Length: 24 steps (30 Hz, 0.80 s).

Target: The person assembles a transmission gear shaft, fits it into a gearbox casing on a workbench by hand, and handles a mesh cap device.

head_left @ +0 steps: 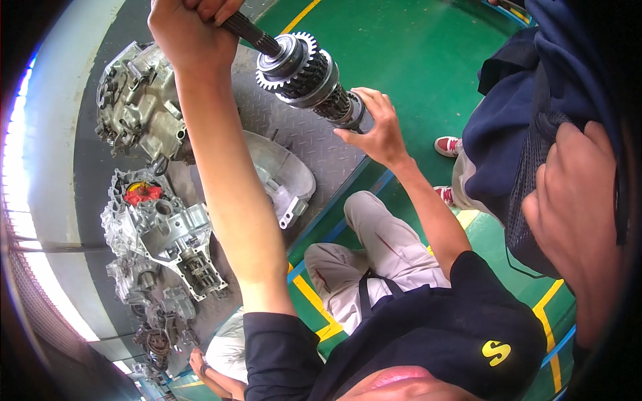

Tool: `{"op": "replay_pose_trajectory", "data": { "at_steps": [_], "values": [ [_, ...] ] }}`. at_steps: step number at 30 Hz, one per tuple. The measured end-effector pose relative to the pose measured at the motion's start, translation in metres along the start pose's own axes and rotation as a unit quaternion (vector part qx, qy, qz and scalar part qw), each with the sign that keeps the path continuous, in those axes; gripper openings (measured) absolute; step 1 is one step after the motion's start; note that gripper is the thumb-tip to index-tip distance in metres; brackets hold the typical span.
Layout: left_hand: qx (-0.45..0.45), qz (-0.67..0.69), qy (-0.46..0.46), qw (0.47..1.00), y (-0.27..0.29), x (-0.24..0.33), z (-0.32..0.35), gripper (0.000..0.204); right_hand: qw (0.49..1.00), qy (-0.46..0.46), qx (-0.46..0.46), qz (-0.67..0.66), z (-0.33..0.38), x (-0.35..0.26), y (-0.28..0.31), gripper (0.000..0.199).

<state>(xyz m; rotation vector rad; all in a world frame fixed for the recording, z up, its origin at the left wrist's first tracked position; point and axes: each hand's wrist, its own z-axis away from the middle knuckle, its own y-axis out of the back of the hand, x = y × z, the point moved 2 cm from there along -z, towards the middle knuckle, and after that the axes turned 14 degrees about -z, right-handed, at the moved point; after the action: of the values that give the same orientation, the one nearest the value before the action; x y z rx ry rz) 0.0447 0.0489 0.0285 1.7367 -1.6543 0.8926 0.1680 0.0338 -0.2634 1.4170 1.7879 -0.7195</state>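
The shaft (313,81) is at the far right of the desk (334,157); my right grip (380,130) holds its near end, my left grip (194,30), partly cropped, seems closed around its thin far end.

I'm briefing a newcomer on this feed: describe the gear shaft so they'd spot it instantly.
Start at the grey table. Near the view's top, the left hand and right hand grip the gear shaft toward its two ends. It is long and narrow with toothed rings, unlike the broad castings on the table.
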Motion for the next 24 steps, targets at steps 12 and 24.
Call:
{"op": "replay_pose_trajectory", "data": {
  "at_steps": [12, 24],
  "values": [
    [-0.029, 0.027, -0.006, 0.999, 0.006, -0.002, 0.001, 0.017, 0.993, 0.027, -0.085, -0.074, -0.012, 0.001, 0.008, 0.072],
    [-0.089, 0.084, -0.004, 0.992, 0.011, -0.002, 0.004, 0.024, 0.951, -0.025, -0.224, -0.212, -0.037, 0.010, 0.013, 0.073]
  ]
}}
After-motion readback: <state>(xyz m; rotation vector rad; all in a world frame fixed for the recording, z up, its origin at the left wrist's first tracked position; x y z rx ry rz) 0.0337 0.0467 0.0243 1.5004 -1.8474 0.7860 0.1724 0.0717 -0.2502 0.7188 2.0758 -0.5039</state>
